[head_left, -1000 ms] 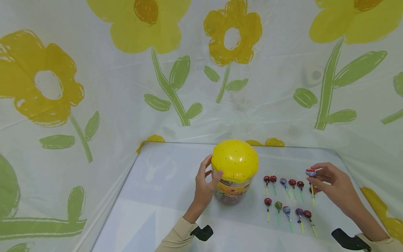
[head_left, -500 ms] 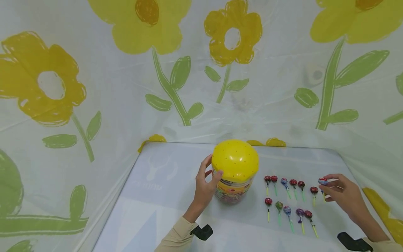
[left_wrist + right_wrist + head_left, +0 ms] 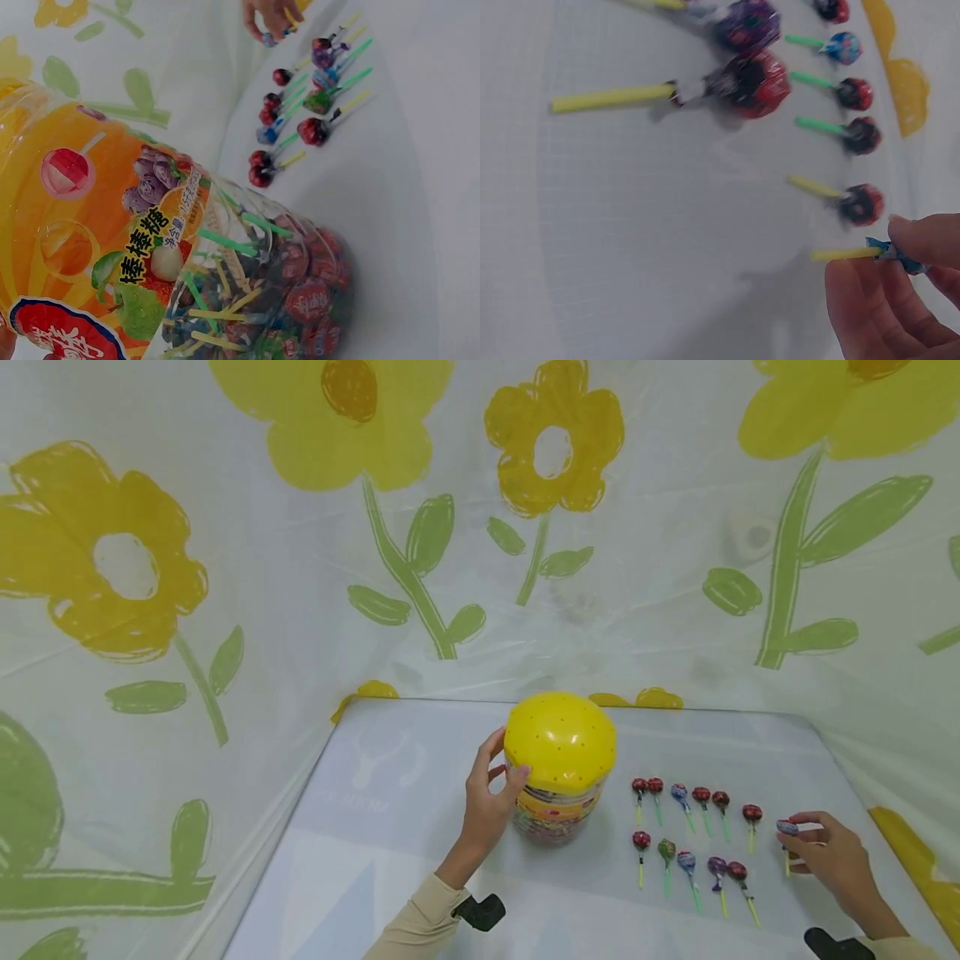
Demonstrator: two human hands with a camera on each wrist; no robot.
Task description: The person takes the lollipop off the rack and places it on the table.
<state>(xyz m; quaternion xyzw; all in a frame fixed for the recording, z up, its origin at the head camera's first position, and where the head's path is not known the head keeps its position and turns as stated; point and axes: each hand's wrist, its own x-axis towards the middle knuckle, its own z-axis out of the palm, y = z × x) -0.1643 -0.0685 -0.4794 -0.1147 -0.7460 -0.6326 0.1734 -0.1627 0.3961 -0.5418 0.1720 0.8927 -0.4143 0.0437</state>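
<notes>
My left hand (image 3: 487,806) holds the side of a big clear jar (image 3: 553,818) with a yellow dotted lid (image 3: 559,739). Inside the jar, in the left wrist view, are many wrapped lollipops (image 3: 307,300) with green and yellow sticks. At the far right of the table, my right hand (image 3: 836,860) pinches a blue-wrapped lollipop (image 3: 909,259) between thumb and fingers, its yellow stick pointing toward the near side. That lollipop is at the right end of the far row, beside a red lollipop (image 3: 752,814).
Lollipops lie in two rows right of the jar: a far row with a blue one (image 3: 679,793) among red ones, and a near row with a green one (image 3: 667,850) and a purple one (image 3: 717,867). A flower-printed curtain (image 3: 645,610) hangs behind the white table (image 3: 360,827).
My right hand has moved right and toward the near side with the blue lollipop, away from the red one it overlapped earlier. The left hand and jar stay put.
</notes>
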